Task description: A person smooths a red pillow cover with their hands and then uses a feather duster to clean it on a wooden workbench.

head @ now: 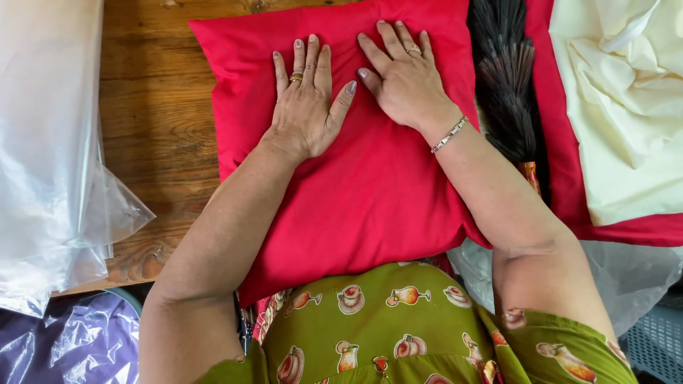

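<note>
An olive-green patterned garment (pixel 398 334) fills the lower edge, against the near side of a red pillow (pixel 356 185) lying on the wooden bench (pixel 153 121). The left hand (pixel 306 99) and right hand (pixel 402 75) press flat on the pillow's far half, fingers spread, gripping nothing. A dark feather duster (pixel 506 78) lies just right; clear plastic sheeting (pixel 50 142) lies left, cream fabric (pixel 622 107) far right.
</note>
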